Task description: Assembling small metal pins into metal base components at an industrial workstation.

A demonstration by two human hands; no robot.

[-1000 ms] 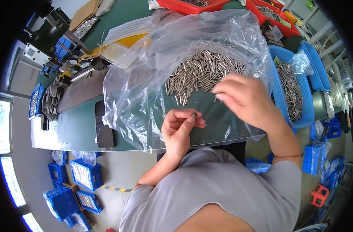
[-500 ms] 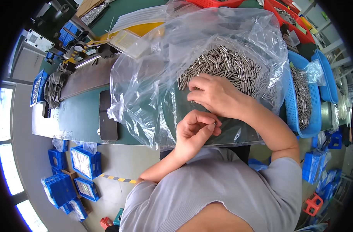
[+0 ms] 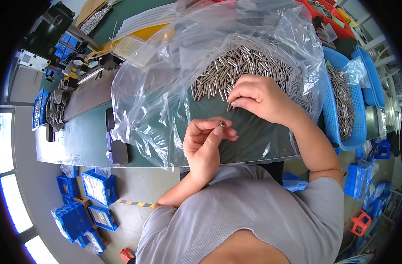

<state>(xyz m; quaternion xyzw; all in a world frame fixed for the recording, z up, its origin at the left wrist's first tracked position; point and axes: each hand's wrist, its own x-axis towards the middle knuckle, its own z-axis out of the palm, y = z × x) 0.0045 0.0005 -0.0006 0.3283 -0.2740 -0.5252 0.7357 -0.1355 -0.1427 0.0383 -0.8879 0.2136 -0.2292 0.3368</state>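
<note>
A heap of small grey metal pins (image 3: 243,66) lies on a crumpled clear plastic bag (image 3: 165,88) spread over the green table (image 3: 84,136). My right hand (image 3: 258,97) rests at the near edge of the heap, its fingertips pinching down among the pins. My left hand (image 3: 205,145) is held just in front of it, closer to me, with thumb and fingers closed around a few pins whose ends show at the fingertips.
A blue basket (image 3: 342,110) with more pins stands at the right, red trays (image 3: 328,17) behind it. A dark phone (image 3: 115,141) lies left of the bag. Tools and parts crowd the table's far left. Blue bins (image 3: 97,189) sit on the floor below.
My right hand has slid left along the heap and back toward its near edge. My left hand stays closed on pins and has risen slightly toward the right hand.
</note>
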